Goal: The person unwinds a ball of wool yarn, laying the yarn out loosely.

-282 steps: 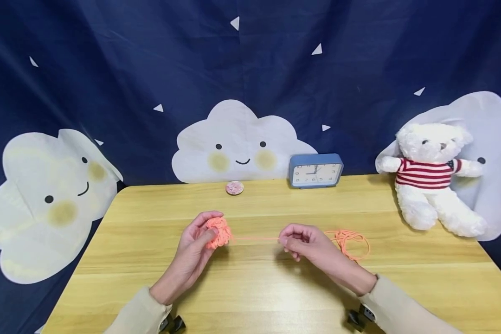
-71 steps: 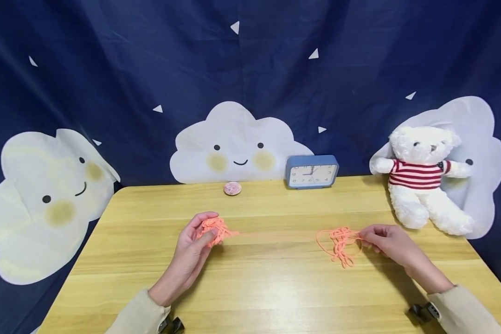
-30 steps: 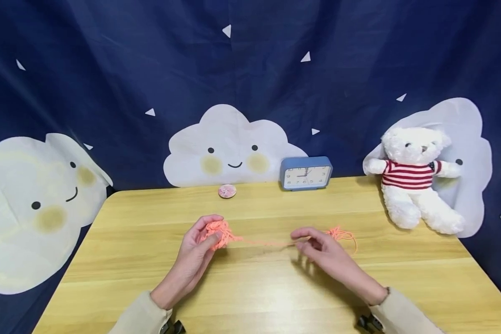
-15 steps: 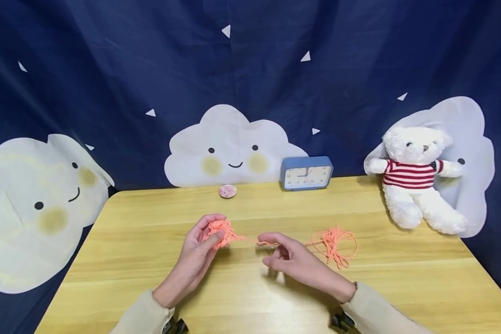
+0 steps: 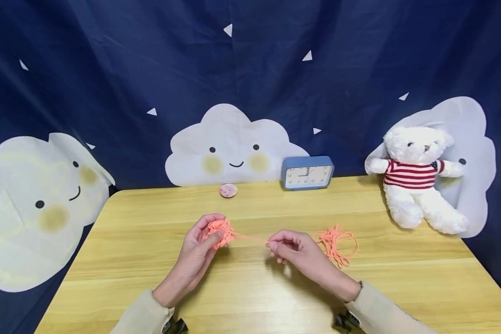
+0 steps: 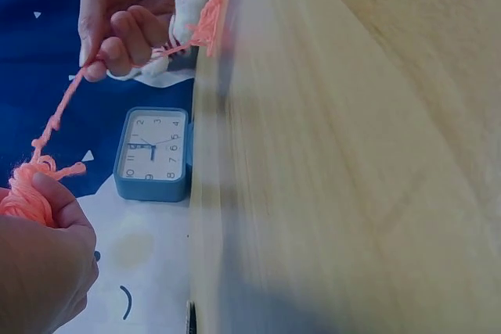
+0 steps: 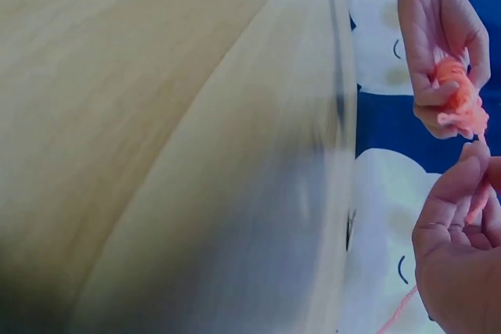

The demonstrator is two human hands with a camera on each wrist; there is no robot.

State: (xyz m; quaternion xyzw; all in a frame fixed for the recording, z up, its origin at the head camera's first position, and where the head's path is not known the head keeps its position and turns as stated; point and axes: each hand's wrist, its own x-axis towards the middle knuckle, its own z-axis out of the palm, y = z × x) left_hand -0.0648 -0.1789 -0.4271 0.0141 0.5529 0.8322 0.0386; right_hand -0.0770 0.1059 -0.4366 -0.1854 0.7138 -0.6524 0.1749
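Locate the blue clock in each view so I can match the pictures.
Head: the blue clock stands right of centre, at the back of the table.
Left wrist: left of centre, turned sideways, below the right hand.
Right wrist: not in it.
Shared landmark: the orange yarn bundle in the left hand.

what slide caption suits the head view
Left fingers hold a clumped coral yarn bundle while right fingers pinch its thin coral strand.
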